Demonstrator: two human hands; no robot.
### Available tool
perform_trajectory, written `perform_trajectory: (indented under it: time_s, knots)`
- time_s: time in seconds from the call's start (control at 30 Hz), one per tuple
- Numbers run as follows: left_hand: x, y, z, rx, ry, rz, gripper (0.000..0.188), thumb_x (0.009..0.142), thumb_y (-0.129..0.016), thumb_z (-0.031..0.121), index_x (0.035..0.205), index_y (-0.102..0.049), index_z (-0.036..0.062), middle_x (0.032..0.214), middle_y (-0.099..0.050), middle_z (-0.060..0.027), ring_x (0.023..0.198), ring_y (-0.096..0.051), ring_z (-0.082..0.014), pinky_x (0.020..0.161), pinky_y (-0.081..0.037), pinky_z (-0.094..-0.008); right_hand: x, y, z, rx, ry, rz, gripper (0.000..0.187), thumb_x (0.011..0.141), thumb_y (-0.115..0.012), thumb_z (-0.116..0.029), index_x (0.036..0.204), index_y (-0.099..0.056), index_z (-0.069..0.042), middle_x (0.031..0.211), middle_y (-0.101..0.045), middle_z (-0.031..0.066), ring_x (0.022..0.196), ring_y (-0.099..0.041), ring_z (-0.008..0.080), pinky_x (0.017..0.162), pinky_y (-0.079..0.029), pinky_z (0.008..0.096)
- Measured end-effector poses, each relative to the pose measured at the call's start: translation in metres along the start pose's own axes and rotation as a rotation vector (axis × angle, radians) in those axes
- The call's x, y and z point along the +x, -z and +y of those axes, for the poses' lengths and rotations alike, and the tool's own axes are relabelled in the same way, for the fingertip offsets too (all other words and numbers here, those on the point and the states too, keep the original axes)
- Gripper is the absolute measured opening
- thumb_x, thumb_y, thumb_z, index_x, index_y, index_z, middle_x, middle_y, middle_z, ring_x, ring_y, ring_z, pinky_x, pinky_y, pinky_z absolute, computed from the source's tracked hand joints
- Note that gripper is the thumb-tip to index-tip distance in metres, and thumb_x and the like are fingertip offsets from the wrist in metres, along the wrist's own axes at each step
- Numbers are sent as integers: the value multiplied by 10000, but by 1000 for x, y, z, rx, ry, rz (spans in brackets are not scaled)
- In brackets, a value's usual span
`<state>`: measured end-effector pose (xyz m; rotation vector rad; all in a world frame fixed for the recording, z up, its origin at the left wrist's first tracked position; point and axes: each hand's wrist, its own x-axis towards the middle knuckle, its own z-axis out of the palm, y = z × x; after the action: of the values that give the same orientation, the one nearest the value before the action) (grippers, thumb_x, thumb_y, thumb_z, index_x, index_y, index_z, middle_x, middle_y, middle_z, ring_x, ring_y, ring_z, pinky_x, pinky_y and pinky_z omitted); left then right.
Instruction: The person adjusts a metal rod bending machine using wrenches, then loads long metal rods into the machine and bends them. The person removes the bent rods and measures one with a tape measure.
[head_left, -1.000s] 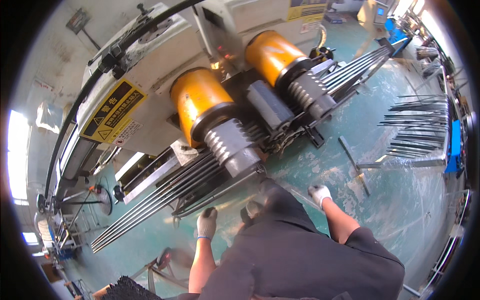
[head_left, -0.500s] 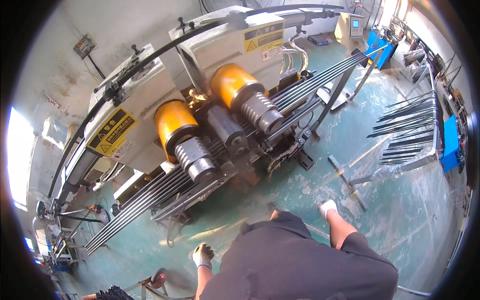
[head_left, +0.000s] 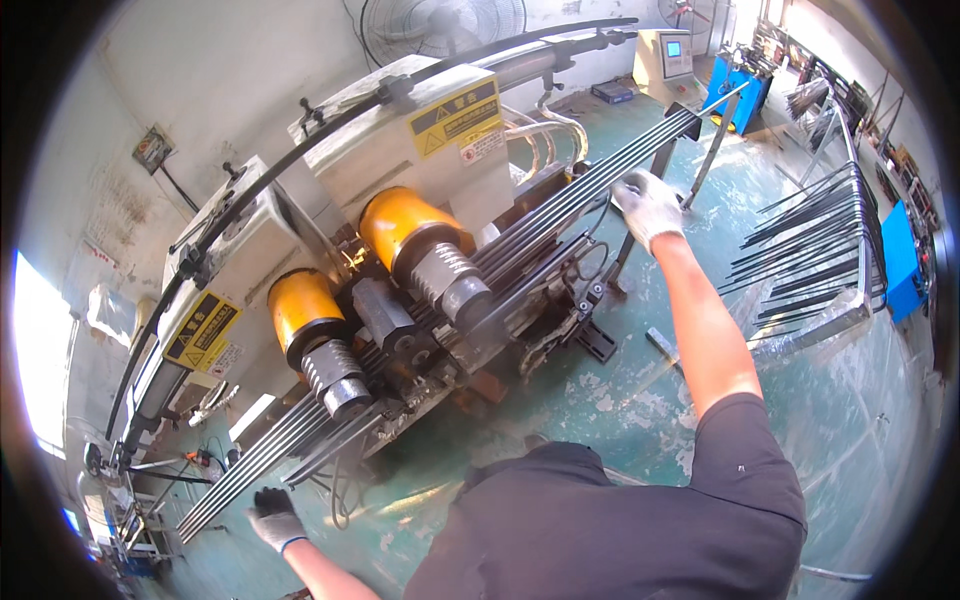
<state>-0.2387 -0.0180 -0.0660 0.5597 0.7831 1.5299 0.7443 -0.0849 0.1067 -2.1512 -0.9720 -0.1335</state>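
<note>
Across the green workshop floor (head_left: 640,400) stands a big cream-coloured machine (head_left: 440,150), with yellow warning labels on its housings and a black curved pipe arching over its top. Out of its front stick two orange cylinders, the nearer one (head_left: 300,305) to our left and the farther one (head_left: 405,225) toward the middle, each ending in a grey ribbed roller. Through the machine, under those rollers, runs a long bundle of dark metal rods (head_left: 560,215), lying side by side from our lower left up to the upper right, where they rest on a thin metal stand (head_left: 700,150).

To our right a rack (head_left: 810,250) holds more dark rods, well apart from the machine, with a blue cabinet (head_left: 900,250) just behind it. Farther back we see a small control box with a lit screen (head_left: 665,55), and a fan (head_left: 445,25) on the wall.

We reach out with our right hand (head_left: 648,205), in a white work glove, and lay it on the upper end of the bundle; the fingers curl down over the rods, though we cannot tell whether they grip any. Our left hand (head_left: 272,515), in a dark glove with a blue cuff, hovers just beside the lower end of the same bundle, fingers loosely bent and holding nothing we can make out.
</note>
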Motion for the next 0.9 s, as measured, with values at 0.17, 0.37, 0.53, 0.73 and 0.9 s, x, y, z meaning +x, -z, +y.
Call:
perform_trajectory:
  time_s: [0.17, 0.37, 0.53, 0.73, 0.9]
  knots:
    - [15, -146, 26, 23, -81, 537, 638, 1130, -468, 598, 1420, -694, 76, 1355, -757, -150, 1249, -702, -316, 1094, -534, -504, 40, -6, -68, -269, 123, -264, 469, 981, -718, -434, 1312, -767, -105, 1348, -754, 140, 1286, -684, 356, 1119, -527, 458]
    - [44, -224, 80, 258, -332, 488, 572, 1128, -586, 495, 1442, -679, 26, 1353, -736, -167, 1194, -726, -320, 1068, -570, -450, 60, -22, -86, -486, 186, -194, 606, 1055, -590, -558, 1518, -666, -176, 1644, -575, 65, 1586, -428, 303, 1341, -247, 538]
    - [71, -239, 181, 654, -466, 354, 549, 1081, -683, 468, 1307, -754, -28, 1227, -758, -137, 1133, -704, -245, 1046, -539, -392, 100, 19, -113, -781, 267, -72, 478, 1077, -523, -495, 1344, -773, -187, 1514, -644, 52, 1554, -450, 299, 1274, -351, 528]
    - [57, -334, 260, 698, -664, 308, 507, 1048, -729, 410, 1345, -765, 1, 1288, -734, -90, 1168, -686, -232, 1087, -505, -392, 164, 77, -144, -905, 248, 289, 522, 1127, -421, -462, 1563, -631, -268, 1745, -463, -34, 1654, -320, 268, 1363, -213, 596]
    - [71, -414, 292, 921, -801, 168, 463, 1044, -736, 326, 1408, -728, 41, 1313, -705, -32, 1229, -636, -175, 1136, -455, -363, 165, 120, -211, -874, 328, 397, 497, 1127, -433, -467, 1533, -651, -277, 1721, -477, -41, 1633, -336, 263, 1338, -246, 588]
